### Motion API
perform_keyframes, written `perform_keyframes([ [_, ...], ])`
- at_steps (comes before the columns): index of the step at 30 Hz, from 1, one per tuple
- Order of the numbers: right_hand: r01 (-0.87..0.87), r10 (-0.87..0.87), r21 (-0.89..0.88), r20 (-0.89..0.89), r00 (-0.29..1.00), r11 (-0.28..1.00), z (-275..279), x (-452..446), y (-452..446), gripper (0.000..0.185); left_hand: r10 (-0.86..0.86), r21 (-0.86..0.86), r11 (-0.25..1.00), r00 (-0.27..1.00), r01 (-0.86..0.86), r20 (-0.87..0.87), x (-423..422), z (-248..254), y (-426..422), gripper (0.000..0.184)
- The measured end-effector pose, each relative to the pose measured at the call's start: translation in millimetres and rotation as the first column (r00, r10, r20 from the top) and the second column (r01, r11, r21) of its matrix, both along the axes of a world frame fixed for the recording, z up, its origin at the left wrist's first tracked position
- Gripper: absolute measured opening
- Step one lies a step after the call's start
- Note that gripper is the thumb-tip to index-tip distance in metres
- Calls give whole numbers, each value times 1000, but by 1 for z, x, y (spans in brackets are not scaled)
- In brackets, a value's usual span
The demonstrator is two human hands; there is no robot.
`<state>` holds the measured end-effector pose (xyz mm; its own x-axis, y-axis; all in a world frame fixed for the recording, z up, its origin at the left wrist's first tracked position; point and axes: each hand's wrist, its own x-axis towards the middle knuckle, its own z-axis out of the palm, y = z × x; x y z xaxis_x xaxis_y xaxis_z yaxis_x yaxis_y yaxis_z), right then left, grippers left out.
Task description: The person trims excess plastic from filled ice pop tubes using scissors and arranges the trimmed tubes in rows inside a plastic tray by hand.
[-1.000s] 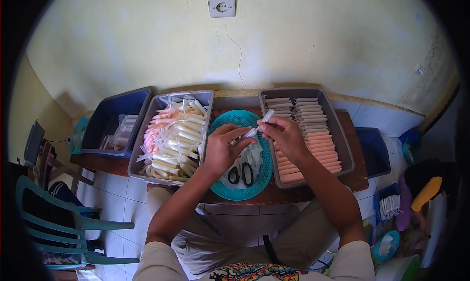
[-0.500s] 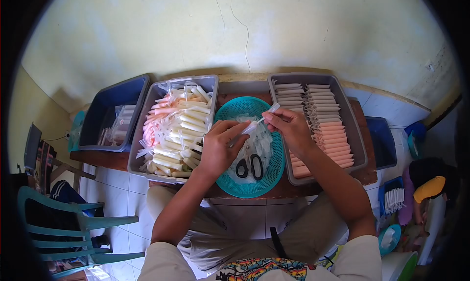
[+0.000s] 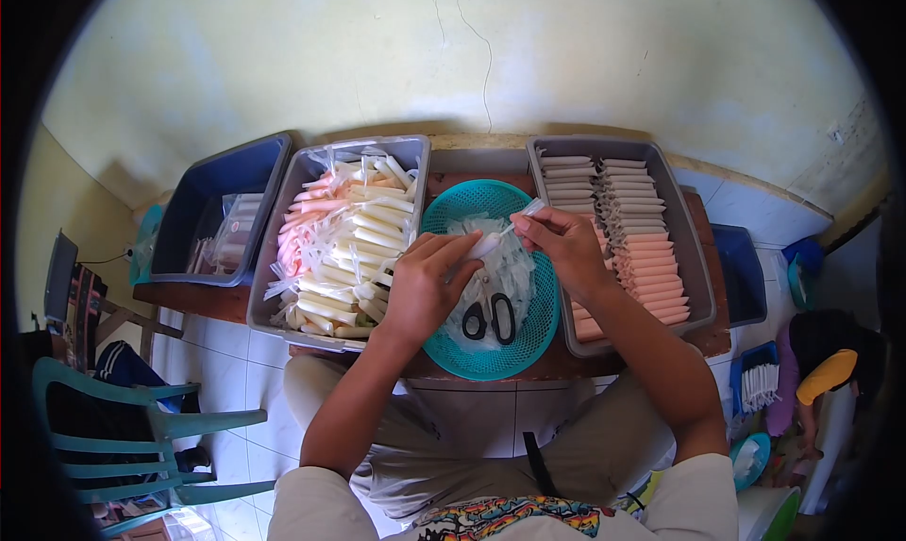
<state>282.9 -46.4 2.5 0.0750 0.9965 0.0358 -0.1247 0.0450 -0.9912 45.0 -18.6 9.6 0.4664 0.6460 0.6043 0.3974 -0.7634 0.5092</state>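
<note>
My left hand (image 3: pixel 427 282) is closed around a white ice pop (image 3: pixel 484 246), a slim filled plastic sleeve. The thumb and fingers of my right hand (image 3: pixel 564 250) pinch the clear twisted end of that sleeve. Both hands hover over a turquoise mesh basket (image 3: pixel 543 326). Clear plastic scraps (image 3: pixel 514 269) lie inside it, along with black-handled scissors (image 3: pixel 502 318), which neither hand touches. To the left, a grey tub (image 3: pixel 424 168) holds a heap of white and pink ice pops (image 3: pixel 373 222). On the right, another grey tub (image 3: pixel 703 286) has them stacked in neat rows (image 3: pixel 651 267).
A dark blue tub (image 3: pixel 179 225) with a few packs stands at far left. Another blue tub (image 3: pixel 741 267) sits beyond the right tub. A green plastic chair (image 3: pixel 113 442) is at lower left. Another person's yellow sleeve (image 3: pixel 826 378) shows at right. The wall (image 3: pixel 396 60) rises behind.
The view has shifted slightly, so the tubs and basket sit a little differently in frame. Both hands keep their hold on the ice pop, with little other movement.
</note>
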Motion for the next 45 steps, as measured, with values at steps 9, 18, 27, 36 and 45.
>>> perform_keyframes([
  [9, 27, -27, -31, 4, 1000, 999, 8, -4, 5, 28, 60, -101, 993, 997, -56, 39, -3, 4, 2, 40],
  [18, -141, 208, -182, 431, 878, 973, 9, -28, -8, 47, 156, -38, 987, 986, -154, 54, -18, -3, 15, 34],
  [27, -105, 340, -324, 892, 296, 940, -48, -69, -28, 95, 197, 7, 980, 979, -198, 53, -16, -15, 22, 35],
  [36, -86, 374, -365, 886, 274, 927, -58, -83, -27, 99, 172, -62, 984, 984, -168, 52, -12, -19, 21, 32],
  [45, -155, 396, -367, 877, 271, 917, -61, -64, -12, 95, 168, 71, 983, 985, -171, 44, -14, -18, 21, 34],
])
